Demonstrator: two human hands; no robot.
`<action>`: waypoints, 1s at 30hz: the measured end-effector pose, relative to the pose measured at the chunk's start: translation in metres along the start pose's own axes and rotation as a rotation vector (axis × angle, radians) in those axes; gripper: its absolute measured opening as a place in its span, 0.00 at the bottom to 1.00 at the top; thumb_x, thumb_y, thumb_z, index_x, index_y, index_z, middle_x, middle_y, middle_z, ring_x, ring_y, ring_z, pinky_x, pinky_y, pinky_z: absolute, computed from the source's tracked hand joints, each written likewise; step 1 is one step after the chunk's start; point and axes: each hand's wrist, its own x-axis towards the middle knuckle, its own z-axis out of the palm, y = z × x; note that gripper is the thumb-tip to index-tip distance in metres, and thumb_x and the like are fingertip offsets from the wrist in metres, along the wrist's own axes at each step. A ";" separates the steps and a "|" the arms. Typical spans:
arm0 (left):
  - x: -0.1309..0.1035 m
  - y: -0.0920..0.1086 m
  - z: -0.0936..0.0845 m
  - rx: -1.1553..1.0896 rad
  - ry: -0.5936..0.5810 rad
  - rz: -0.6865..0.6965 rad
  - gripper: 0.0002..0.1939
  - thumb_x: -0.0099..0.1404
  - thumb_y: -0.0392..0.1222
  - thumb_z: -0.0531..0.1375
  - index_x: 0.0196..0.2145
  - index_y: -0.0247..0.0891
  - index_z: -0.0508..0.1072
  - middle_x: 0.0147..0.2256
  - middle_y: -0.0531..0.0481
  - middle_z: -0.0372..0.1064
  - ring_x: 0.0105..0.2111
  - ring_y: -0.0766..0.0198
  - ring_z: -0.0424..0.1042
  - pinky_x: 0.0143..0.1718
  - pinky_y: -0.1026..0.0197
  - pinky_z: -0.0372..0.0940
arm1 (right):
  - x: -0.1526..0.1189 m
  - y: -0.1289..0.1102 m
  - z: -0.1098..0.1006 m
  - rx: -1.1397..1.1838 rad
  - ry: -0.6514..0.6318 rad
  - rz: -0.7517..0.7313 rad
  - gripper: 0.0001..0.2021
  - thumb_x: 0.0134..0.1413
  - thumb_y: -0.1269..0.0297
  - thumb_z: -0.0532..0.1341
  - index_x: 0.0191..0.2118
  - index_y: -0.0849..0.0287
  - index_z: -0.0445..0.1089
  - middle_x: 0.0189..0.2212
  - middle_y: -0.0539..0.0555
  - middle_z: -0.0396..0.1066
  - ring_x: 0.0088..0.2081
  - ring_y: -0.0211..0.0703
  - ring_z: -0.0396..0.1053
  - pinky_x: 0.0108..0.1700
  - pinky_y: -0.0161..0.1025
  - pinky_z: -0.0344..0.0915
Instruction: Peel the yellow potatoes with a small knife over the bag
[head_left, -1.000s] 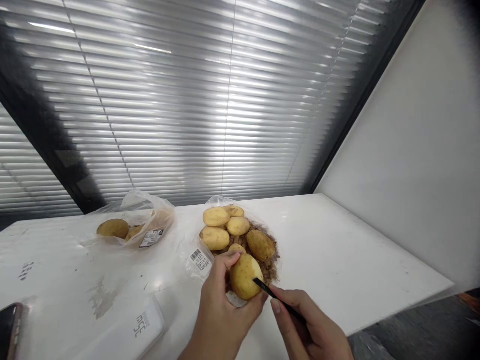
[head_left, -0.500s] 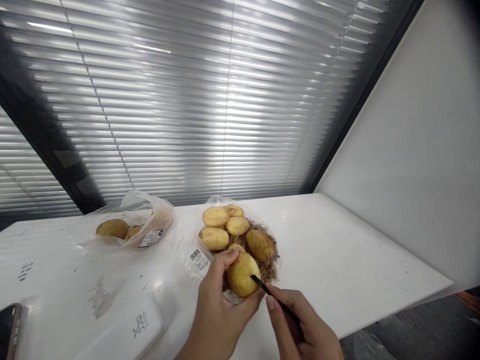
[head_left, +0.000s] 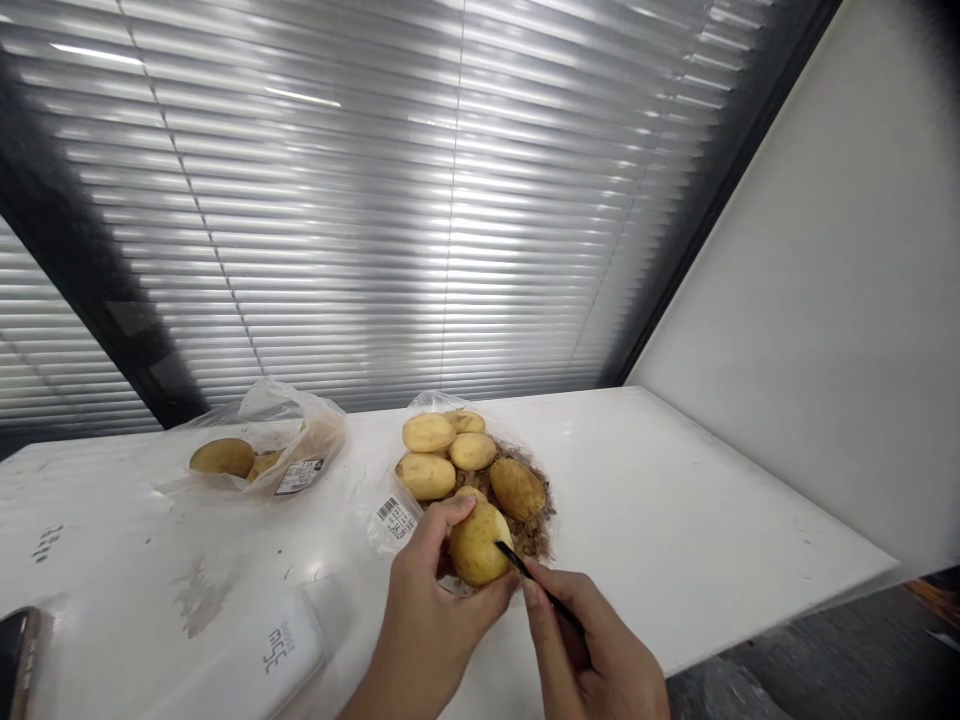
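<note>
A yellow potato [head_left: 478, 545] is gripped between the thumb and fingers of my left hand [head_left: 442, 610]. My right hand [head_left: 592, 640] is closed round a thin black tool [head_left: 536, 582], whose tip touches the right side of that potato. Just beyond, several pale potatoes [head_left: 426, 476] lie on a clear plastic bag with brown peelings [head_left: 534, 540]. One browner potato [head_left: 517, 489] rests on the peelings at the right of the group. The lower part of the tool is hidden in my right hand.
A clear bag [head_left: 322, 425] with more potatoes stands at the back left of the white table [head_left: 675, 520]. At the front left are a white power bank [head_left: 255, 650] and a phone [head_left: 16, 660]. Blinds hang behind the table, with a white wall at the right.
Both hands, the held potato and the tool have shifted slightly left. The tool's tip sits a little higher in view, still against the potato.
</note>
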 end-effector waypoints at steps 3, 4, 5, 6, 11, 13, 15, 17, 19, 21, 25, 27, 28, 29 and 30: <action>0.000 0.000 -0.001 -0.015 -0.002 -0.015 0.25 0.54 0.46 0.68 0.48 0.41 0.67 0.47 0.43 0.73 0.45 0.51 0.74 0.44 0.52 0.68 | 0.001 -0.002 0.003 0.049 0.004 0.029 0.14 0.61 0.52 0.60 0.38 0.56 0.78 0.32 0.53 0.78 0.33 0.38 0.77 0.35 0.27 0.71; 0.000 -0.001 0.000 -0.020 -0.004 -0.015 0.25 0.54 0.46 0.69 0.48 0.41 0.67 0.47 0.44 0.73 0.45 0.51 0.74 0.44 0.52 0.68 | 0.002 -0.003 0.004 0.063 0.004 0.032 0.14 0.61 0.53 0.60 0.38 0.56 0.78 0.32 0.52 0.78 0.33 0.38 0.76 0.36 0.26 0.71; 0.000 -0.001 0.000 -0.024 -0.010 -0.015 0.25 0.54 0.46 0.69 0.48 0.41 0.67 0.47 0.44 0.73 0.45 0.51 0.74 0.44 0.52 0.68 | 0.003 -0.003 0.005 0.076 0.002 0.032 0.13 0.61 0.53 0.60 0.38 0.56 0.78 0.32 0.52 0.78 0.33 0.37 0.76 0.37 0.26 0.71; 0.000 -0.002 0.001 -0.025 -0.015 -0.013 0.25 0.54 0.46 0.69 0.47 0.41 0.67 0.47 0.44 0.74 0.45 0.51 0.74 0.44 0.52 0.68 | 0.003 -0.003 0.005 0.087 -0.001 0.030 0.13 0.61 0.53 0.60 0.38 0.56 0.78 0.32 0.52 0.78 0.33 0.37 0.76 0.37 0.26 0.71; 0.000 -0.004 0.002 -0.013 -0.012 -0.001 0.25 0.54 0.46 0.68 0.47 0.40 0.67 0.47 0.42 0.74 0.45 0.50 0.74 0.44 0.51 0.68 | 0.003 -0.001 0.007 0.043 0.016 -0.016 0.12 0.61 0.55 0.60 0.38 0.57 0.78 0.32 0.52 0.78 0.32 0.37 0.76 0.35 0.27 0.71; 0.001 -0.004 0.002 -0.005 -0.007 -0.008 0.25 0.54 0.47 0.69 0.47 0.40 0.67 0.47 0.41 0.74 0.46 0.49 0.74 0.44 0.51 0.68 | 0.003 0.002 0.007 0.004 0.033 -0.065 0.12 0.62 0.57 0.60 0.38 0.58 0.77 0.30 0.53 0.77 0.32 0.38 0.76 0.33 0.28 0.71; 0.001 -0.003 0.001 0.000 -0.007 -0.010 0.25 0.54 0.46 0.68 0.47 0.40 0.67 0.47 0.41 0.74 0.46 0.49 0.74 0.44 0.51 0.68 | 0.004 0.004 0.007 -0.029 0.037 -0.124 0.12 0.63 0.58 0.60 0.39 0.59 0.77 0.29 0.54 0.77 0.32 0.40 0.76 0.32 0.29 0.71; 0.001 -0.001 0.001 -0.007 -0.007 -0.012 0.24 0.54 0.46 0.68 0.47 0.40 0.67 0.46 0.42 0.74 0.46 0.49 0.74 0.44 0.52 0.68 | 0.005 0.006 0.004 -0.061 0.034 -0.176 0.11 0.63 0.60 0.59 0.39 0.60 0.77 0.29 0.55 0.77 0.31 0.40 0.77 0.31 0.29 0.71; 0.000 0.001 0.001 -0.017 -0.004 -0.016 0.24 0.54 0.47 0.68 0.47 0.40 0.67 0.46 0.43 0.74 0.46 0.50 0.74 0.43 0.53 0.68 | 0.008 0.006 0.002 -0.087 -0.009 -0.238 0.10 0.63 0.63 0.60 0.40 0.60 0.77 0.29 0.55 0.78 0.30 0.39 0.77 0.31 0.28 0.72; 0.000 0.002 0.002 -0.022 -0.001 -0.017 0.24 0.54 0.46 0.68 0.47 0.40 0.67 0.46 0.43 0.74 0.45 0.51 0.74 0.44 0.53 0.69 | 0.010 0.006 -0.001 -0.103 -0.053 -0.277 0.09 0.63 0.64 0.59 0.40 0.60 0.77 0.30 0.55 0.78 0.31 0.39 0.77 0.31 0.28 0.73; 0.000 0.000 0.002 -0.010 -0.004 -0.001 0.24 0.55 0.46 0.68 0.47 0.40 0.67 0.45 0.44 0.75 0.44 0.53 0.75 0.45 0.53 0.69 | 0.015 0.004 -0.003 -0.097 -0.058 -0.229 0.10 0.64 0.63 0.58 0.39 0.60 0.77 0.30 0.55 0.77 0.31 0.40 0.77 0.32 0.28 0.73; 0.001 -0.002 0.002 0.006 -0.006 0.012 0.24 0.56 0.46 0.68 0.48 0.40 0.67 0.46 0.45 0.74 0.43 0.53 0.75 0.45 0.52 0.69 | 0.017 0.003 -0.004 -0.077 -0.109 -0.235 0.10 0.64 0.64 0.58 0.40 0.60 0.77 0.30 0.54 0.77 0.31 0.38 0.77 0.32 0.27 0.73; 0.001 -0.002 0.001 0.015 -0.007 0.018 0.24 0.56 0.47 0.68 0.48 0.40 0.67 0.46 0.45 0.74 0.43 0.53 0.75 0.46 0.52 0.69 | 0.019 0.002 -0.004 -0.066 -0.136 -0.240 0.09 0.64 0.65 0.58 0.40 0.60 0.76 0.30 0.54 0.78 0.30 0.37 0.77 0.33 0.26 0.73; 0.001 -0.002 0.001 0.025 -0.007 0.024 0.24 0.56 0.47 0.68 0.48 0.40 0.67 0.47 0.44 0.74 0.44 0.53 0.75 0.46 0.52 0.69 | 0.020 0.002 -0.005 -0.058 -0.156 -0.239 0.09 0.64 0.65 0.58 0.40 0.60 0.76 0.30 0.53 0.78 0.30 0.37 0.77 0.33 0.26 0.73; 0.001 -0.002 0.001 0.036 -0.005 0.030 0.24 0.56 0.47 0.67 0.48 0.40 0.67 0.47 0.44 0.74 0.44 0.52 0.75 0.46 0.51 0.69 | 0.020 0.002 -0.005 -0.052 -0.168 -0.235 0.09 0.64 0.65 0.58 0.40 0.60 0.76 0.30 0.53 0.78 0.30 0.37 0.77 0.33 0.25 0.73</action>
